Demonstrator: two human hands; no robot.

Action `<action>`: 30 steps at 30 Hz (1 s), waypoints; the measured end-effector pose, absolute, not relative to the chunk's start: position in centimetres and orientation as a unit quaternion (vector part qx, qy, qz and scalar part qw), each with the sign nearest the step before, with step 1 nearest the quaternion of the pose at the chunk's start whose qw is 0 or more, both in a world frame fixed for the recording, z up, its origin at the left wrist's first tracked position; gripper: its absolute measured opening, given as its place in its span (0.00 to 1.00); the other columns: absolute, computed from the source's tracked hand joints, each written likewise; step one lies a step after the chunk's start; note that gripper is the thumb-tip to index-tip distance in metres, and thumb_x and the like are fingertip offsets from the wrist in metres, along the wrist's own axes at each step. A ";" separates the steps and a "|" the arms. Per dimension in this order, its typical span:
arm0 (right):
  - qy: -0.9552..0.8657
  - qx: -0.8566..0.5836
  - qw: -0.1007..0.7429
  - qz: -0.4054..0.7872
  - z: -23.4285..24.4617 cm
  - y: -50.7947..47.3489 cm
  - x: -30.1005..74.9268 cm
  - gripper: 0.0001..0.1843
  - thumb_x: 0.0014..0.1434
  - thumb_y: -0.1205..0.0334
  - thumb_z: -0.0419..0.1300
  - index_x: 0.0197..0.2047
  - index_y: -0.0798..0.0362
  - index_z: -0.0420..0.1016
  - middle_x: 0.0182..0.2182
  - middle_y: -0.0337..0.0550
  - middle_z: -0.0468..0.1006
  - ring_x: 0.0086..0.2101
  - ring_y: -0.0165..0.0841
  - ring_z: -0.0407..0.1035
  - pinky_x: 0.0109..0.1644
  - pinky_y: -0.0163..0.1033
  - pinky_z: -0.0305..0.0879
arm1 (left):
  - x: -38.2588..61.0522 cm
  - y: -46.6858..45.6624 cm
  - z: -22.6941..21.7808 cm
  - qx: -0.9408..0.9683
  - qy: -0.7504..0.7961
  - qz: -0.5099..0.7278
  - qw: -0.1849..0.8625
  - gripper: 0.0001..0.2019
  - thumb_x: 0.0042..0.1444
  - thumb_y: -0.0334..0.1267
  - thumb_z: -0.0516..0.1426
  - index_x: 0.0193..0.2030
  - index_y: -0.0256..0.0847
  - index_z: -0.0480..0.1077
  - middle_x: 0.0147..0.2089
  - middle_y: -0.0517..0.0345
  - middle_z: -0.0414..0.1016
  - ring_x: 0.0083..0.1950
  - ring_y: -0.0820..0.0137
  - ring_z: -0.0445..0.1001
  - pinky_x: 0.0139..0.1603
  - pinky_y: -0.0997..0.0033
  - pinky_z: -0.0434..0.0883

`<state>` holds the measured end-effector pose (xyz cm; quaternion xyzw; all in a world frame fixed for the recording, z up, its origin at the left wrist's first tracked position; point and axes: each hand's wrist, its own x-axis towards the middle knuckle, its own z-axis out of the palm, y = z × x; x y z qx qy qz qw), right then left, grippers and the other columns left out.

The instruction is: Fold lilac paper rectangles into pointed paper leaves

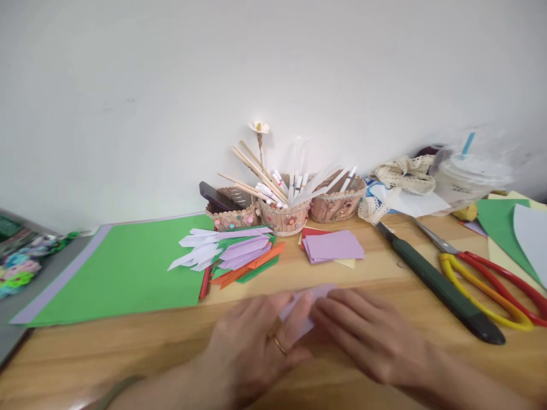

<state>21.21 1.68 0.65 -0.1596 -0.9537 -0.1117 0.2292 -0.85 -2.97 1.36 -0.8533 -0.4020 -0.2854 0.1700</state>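
Note:
Both of my hands rest on a small lilac paper piece [308, 297] lying on the wooden table [376, 273]. My left hand [256, 341], with a ring on one finger, presses its fingers down on the paper's left side. My right hand [363, 330] lies flat with fingers stretched over the paper's right side. Most of the paper is hidden under the fingers, and both hands are smeared by motion.
A big green sheet [128, 267] lies at left, beside folded paper strips [231, 253]. A stack of lilac squares [333, 246] sits behind my hands. Baskets of sticks and pens [284, 213] line the wall. A craft knife [440, 285] and red-yellow scissors [491, 285] lie at right.

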 end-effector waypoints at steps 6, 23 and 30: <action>-0.966 -0.136 0.219 -0.015 0.0 1.7 19.4 0.20 0.68 0.70 0.41 0.37 0.58 0.74 0.27 0.42 0.75 0.28 0.33 0.64 0.29 0.39 0.59 | -0.5 -3.7 -1.2 -0.878 -0.379 -0.256 0.143 0.16 0.65 0.26 0.44 0.33 0.37 0.70 0.23 0.61 0.71 0.25 0.70 0.69 0.23 0.73 0.64; -0.898 -0.328 0.209 0.204 -1.7 3.6 21.2 0.11 0.65 0.66 0.51 0.36 0.53 0.74 0.30 0.44 0.74 0.32 0.32 0.69 0.35 0.36 0.64 | -1.9 -2.1 -1.3 -0.799 -0.510 -0.258 -0.186 0.12 0.62 0.33 0.51 0.33 0.41 0.76 0.31 0.56 0.71 0.34 0.68 0.68 0.35 0.70 0.66; -0.891 -0.359 0.187 0.206 -1.1 3.1 21.3 0.11 0.63 0.67 0.51 0.33 0.52 0.73 0.29 0.42 0.74 0.30 0.32 0.69 0.33 0.35 0.65 | -1.8 -2.0 -0.9 -0.770 -0.520 -0.277 -0.245 0.11 0.61 0.33 0.53 0.32 0.41 0.75 0.29 0.58 0.74 0.31 0.70 0.70 0.32 0.73 0.67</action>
